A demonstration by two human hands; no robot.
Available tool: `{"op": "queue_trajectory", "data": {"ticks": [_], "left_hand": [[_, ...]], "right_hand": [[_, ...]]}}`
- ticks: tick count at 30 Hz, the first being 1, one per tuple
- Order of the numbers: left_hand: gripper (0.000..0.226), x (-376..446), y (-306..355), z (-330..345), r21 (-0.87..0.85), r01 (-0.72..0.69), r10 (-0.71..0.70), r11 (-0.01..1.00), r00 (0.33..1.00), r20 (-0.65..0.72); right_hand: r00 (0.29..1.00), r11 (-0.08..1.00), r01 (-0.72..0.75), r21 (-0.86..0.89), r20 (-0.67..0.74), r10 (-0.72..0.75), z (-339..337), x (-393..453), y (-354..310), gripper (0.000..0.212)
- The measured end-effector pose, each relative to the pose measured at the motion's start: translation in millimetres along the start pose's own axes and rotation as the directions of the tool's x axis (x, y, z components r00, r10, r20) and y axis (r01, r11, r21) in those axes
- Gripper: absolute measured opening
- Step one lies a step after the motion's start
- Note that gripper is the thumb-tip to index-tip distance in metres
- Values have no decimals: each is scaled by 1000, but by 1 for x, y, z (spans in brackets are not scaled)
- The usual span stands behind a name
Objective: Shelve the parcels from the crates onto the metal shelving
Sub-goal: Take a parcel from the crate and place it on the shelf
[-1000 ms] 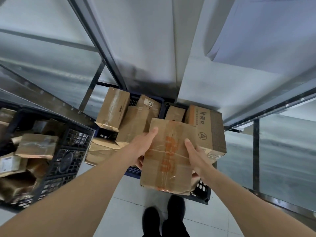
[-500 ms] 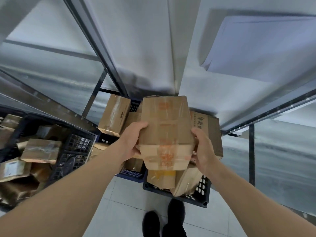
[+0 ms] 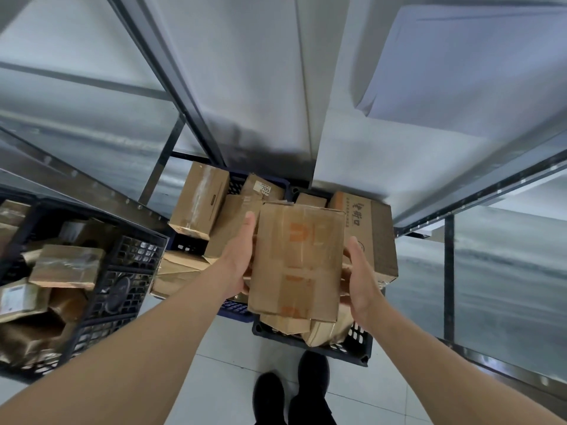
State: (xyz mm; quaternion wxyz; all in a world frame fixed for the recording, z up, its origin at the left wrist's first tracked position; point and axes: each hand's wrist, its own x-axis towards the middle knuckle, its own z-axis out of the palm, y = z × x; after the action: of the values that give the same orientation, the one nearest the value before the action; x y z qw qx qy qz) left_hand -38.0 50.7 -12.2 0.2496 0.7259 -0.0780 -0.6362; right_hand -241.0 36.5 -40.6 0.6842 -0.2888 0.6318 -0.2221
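A taped cardboard parcel [image 3: 299, 262] with orange print hangs above the dark blue crate [image 3: 359, 348] on the floor. My left hand [image 3: 241, 259] grips its left side, thumb along the top edge. My right hand [image 3: 360, 280] grips its right side. Several other cardboard parcels [image 3: 199, 207] fill that crate, among them a big box with printed characters [image 3: 365, 228]. Metal shelving [image 3: 460, 207] runs on the right, and another metal shelf rack [image 3: 76, 179] on the left.
A second black crate [image 3: 129, 271] full of parcels stands at the left. A white parcel [image 3: 460, 65] lies on the upper right shelf. My black shoes [image 3: 291, 391] stand on the tiled floor just before the crate.
The parcel was lifted out of the crate and turned in both hands; now its long face points at me and it sits a little lower than half a second ago.
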Motion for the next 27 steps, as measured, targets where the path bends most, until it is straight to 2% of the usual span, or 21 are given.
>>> {"op": "queue_trajectory", "data": {"ticks": [4,7,10,12,15,17,20,24,27], "left_hand": [[79,1,2,-2,-213,-109,73,971,983,-169],[68,1,-2,-1,-230,-139,108,963,984,-140],[58,5,-12,0,-105,-93,91,990,996,-25],[47,8,-20,1,-73,-52,54,996,998,30],[37,15,-29,3,-64,-34,36,997,999,27],[33,17,-32,3,-24,-13,13,1000,1000,28],[28,19,-33,2,33,-8,8,999,1000,25],[20,19,-36,3,78,-26,23,997,999,41],[31,18,-38,2,58,-21,18,998,998,60]], "right_hand": [[998,994,38,106,-60,-32,4,-2,-3,56],[995,992,82,100,-67,-76,12,-4,-2,65],[997,997,62,45,-39,-60,12,0,10,84],[1000,1000,7,16,-20,-7,8,2,21,73],[997,997,-79,7,5,79,-1,7,30,37],[993,993,-118,5,24,118,-5,11,35,26],[991,992,-130,-4,28,130,-7,14,40,26],[989,989,-144,-7,19,145,-6,14,43,37],[988,988,-156,-6,13,156,-5,12,42,40]]}}
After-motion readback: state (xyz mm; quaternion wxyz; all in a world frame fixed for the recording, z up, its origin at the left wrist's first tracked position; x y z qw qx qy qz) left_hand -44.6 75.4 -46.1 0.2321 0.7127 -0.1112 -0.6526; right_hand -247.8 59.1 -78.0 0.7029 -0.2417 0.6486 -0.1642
